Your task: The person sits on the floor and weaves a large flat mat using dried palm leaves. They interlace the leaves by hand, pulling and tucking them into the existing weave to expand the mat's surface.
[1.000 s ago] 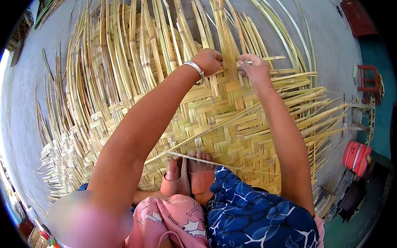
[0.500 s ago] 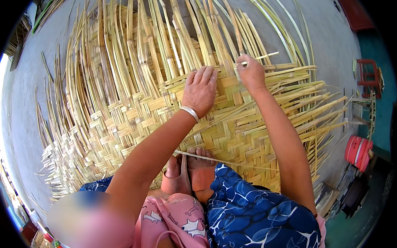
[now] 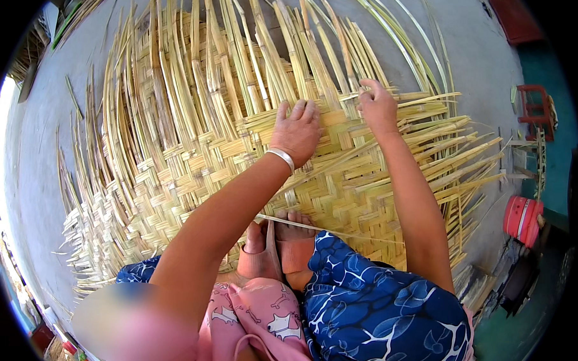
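Note:
A half-woven mat of split cane strips (image 3: pixel 339 195) lies on the floor under my hands and feet. My left hand (image 3: pixel 297 133), with a silver bangle at its wrist, lies flat with its fingers spread on the crosswise strips at the edge of the weave. Loose upright strips (image 3: pixel 233 57) fan out beyond its fingertips. To its right, my right hand (image 3: pixel 377 107) is at the base of the upright strips. Its fingers are loosely bent, index finger and thumb apart, with no strip visibly held. Strip ends (image 3: pixel 443 144) stick out to the right of that hand.
My sandalled feet (image 3: pixel 293 238) stand on the mat's near part. A thin pale strip (image 3: pixel 338 232) lies across them. Grey floor (image 3: pixel 42 153) surrounds the mat. At the right are a red stool (image 3: pixel 534 109) and a pink-red round container (image 3: pixel 523 220).
My right hand has moved slightly right and its pinch has loosened. The pale strip end that jutted past its fingers no longer shows there. My left hand stays on the weave, shifted only slightly.

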